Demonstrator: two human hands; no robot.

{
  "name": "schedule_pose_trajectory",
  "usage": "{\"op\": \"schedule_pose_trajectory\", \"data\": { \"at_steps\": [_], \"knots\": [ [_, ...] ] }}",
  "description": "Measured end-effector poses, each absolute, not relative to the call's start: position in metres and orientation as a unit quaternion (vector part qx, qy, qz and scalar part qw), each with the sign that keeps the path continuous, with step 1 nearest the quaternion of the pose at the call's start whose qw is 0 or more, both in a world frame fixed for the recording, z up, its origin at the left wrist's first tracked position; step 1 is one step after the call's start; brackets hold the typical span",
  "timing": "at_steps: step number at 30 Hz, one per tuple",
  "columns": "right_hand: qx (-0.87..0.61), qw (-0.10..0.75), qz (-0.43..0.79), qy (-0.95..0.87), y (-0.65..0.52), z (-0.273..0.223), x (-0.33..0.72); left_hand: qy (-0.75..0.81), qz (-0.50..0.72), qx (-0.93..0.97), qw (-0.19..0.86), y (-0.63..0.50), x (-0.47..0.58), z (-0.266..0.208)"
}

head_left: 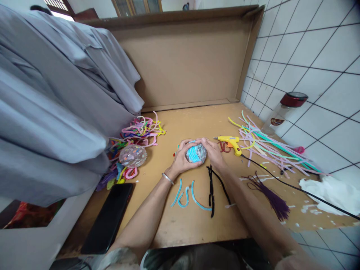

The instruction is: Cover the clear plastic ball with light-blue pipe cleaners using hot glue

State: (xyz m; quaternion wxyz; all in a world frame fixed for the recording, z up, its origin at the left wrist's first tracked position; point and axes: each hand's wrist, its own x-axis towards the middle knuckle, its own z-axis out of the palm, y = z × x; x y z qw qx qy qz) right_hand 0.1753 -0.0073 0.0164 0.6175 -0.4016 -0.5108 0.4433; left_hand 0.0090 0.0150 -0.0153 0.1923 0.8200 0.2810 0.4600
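Note:
A round object point(196, 153), clear and shiny with blue pipe cleaner strips across its left part, sits between my hands above the table. My left hand point(182, 159) curves around its left side, thumb along the near edge. Against its upper right side, the curled fingers of my right hand point(211, 149) hold it too. Short blue pipe cleaner pieces point(193, 193) lie below my hands, beside black pipe cleaner pieces point(211, 191). A yellow glue gun point(230, 142) rests just right of my right hand, its nozzle pointing left.
A clear plastic dome point(132, 155) and tangled coloured pipe cleaners point(143, 129) lie left. Rightward are long pipe cleaners point(270, 142), a bottle point(284, 108), a purple tassel point(271, 200), the black cord point(275, 182) and white tissue point(332, 191). A black phone point(108, 219) lies front left.

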Motion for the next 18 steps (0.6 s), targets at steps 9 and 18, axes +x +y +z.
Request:
{"op": "schedule_pose_trajectory", "data": {
  "at_steps": [9, 18],
  "knots": [
    [-0.446, 0.616, 0.455, -0.462, -0.003, 0.007, 0.174, 0.247, 0.465, 0.831, 0.182, 0.011, 0.010, -0.010],
    [-0.474, 0.574, 0.379, -0.550, -0.005, 0.011, 0.177, 0.236, 0.467, 0.833, 0.176, 0.008, 0.014, -0.007]
  ]
}}
